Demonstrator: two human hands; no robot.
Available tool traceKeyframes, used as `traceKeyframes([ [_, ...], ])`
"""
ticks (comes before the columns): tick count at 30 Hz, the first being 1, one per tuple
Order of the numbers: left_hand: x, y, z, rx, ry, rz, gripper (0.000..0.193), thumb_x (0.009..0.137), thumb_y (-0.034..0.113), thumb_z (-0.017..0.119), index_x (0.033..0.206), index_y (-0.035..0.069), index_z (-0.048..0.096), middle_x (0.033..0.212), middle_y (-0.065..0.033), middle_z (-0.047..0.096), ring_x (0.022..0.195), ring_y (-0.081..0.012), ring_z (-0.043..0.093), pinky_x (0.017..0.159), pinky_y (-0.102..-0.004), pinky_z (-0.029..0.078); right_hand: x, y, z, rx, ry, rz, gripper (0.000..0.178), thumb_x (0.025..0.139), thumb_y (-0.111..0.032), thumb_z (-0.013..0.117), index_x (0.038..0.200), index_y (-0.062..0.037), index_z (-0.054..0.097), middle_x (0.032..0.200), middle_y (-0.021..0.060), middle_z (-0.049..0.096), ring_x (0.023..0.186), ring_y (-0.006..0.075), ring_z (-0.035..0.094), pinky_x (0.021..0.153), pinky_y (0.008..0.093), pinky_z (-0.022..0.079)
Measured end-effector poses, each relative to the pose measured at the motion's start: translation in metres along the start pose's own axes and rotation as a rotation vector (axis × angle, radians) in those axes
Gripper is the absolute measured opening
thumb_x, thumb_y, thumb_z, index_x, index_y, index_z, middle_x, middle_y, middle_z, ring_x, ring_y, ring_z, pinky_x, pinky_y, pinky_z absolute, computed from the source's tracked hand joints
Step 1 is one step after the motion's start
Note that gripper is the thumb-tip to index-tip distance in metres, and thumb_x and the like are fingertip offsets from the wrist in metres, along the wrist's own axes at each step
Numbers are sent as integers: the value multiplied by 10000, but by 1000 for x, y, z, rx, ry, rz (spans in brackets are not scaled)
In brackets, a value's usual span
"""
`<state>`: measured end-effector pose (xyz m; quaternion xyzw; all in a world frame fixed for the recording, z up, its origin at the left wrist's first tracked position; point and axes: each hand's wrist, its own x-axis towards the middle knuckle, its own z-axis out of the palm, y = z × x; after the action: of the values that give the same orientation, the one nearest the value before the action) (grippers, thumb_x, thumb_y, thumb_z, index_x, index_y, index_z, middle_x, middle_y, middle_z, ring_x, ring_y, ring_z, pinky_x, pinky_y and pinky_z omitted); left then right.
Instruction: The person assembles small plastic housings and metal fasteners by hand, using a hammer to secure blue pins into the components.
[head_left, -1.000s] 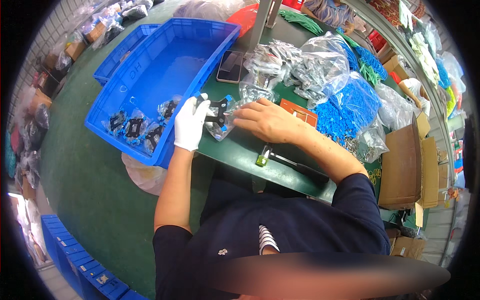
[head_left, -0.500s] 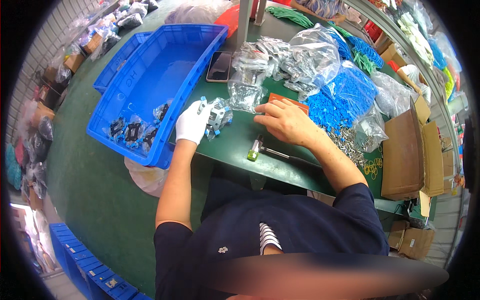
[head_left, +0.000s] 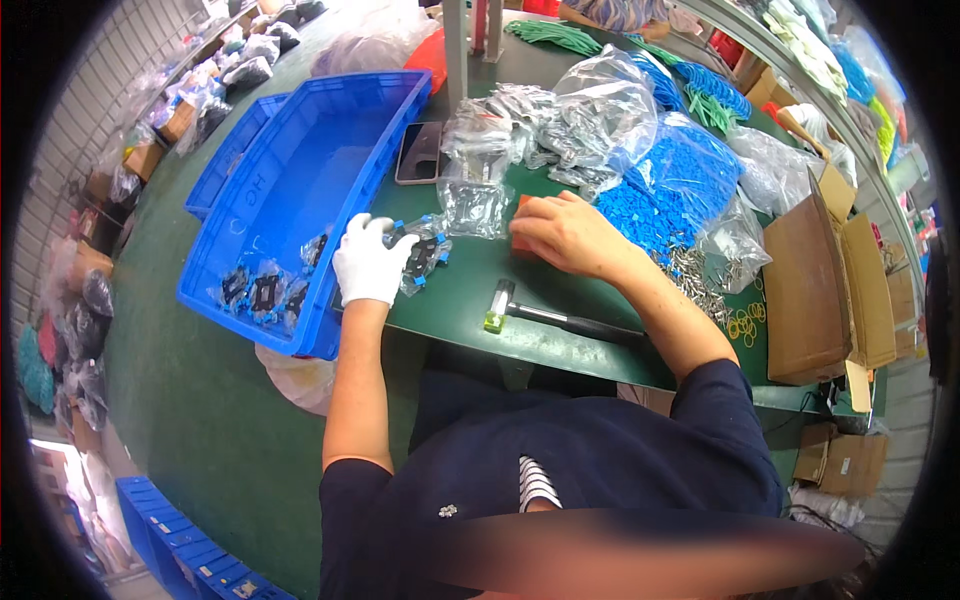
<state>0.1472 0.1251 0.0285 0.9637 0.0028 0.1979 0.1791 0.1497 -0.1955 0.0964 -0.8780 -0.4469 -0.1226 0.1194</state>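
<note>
My left hand (head_left: 368,262), in a white glove, is open with thumb and fingers apart. Right beside its thumb lies a black part with blue tips (head_left: 426,256) in clear plastic wrap, on the green table. My bare right hand (head_left: 568,236) has its fingers closed over an orange-red block (head_left: 522,228), mostly covered by the hand. Nearer to me rests a hammer (head_left: 550,316) with a black handle and a yellow-green face. Beyond the hands is a heap of clear bags with silvery contents (head_left: 478,205).
On the left a blue bin (head_left: 345,205) holds several wrapped black parts. A phone (head_left: 419,153) lies beside it. To the right are a pile of small blue pieces (head_left: 665,185), loose metal pins (head_left: 695,285), yellow rings (head_left: 745,325) and an open cardboard box (head_left: 815,290). A metal post (head_left: 456,55) rises behind.
My left fingers have spread and come off the wrapped part, which now shows a black face instead of a pale one. My right hand has closed over the orange-red block, now farther left.
</note>
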Motion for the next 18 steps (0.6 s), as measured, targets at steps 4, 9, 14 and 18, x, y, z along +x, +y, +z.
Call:
traceKeyframes([
  [4, -10, 16, -16, -60, 179, -15, 452, 826, 333, 811, 1152, 31, 725, 1367, -195, 610, 1184, -372, 626, 1018, -457, 491, 15, 33, 27, -27, 15, 193, 186, 949, -228, 640, 1057, -102, 722, 1000, 82, 667, 958, 282, 687, 844, 437, 523],
  [9, -30, 36, -31, -302, 198, 137, 361, 819, 187, 806, 1125, 13, 724, 1336, -196, 614, 1177, -369, 616, 1021, -466, 473, 49, 70, 63, -132, -60, 406, 292, 971, -341, 629, 996, -74, 744, 995, 103, 699, 841, 349, 708, 769, 504, 569],
  [14, -39, 34, -29, -310, 192, 185, 321, 814, 159, 800, 1095, 18, 732, 1283, -185, 645, 1137, -377, 628, 997, -468, 481, 54, 78, 73, -180, -35, 324, 227, 950, -331, 656, 991, -131, 756, 985, 66, 700, 942, 278, 705, 814, 450, 509],
  [18, -40, 29, -23, -338, 214, 223, 307, 816, 146, 794, 1092, 27, 734, 1258, -175, 661, 1129, -373, 631, 993, -468, 482, 53, 66, 60, -172, 131, 246, 172, 956, -292, 660, 1006, -149, 739, 954, 37, 676, 922, 240, 684, 808, 420, 461],
])
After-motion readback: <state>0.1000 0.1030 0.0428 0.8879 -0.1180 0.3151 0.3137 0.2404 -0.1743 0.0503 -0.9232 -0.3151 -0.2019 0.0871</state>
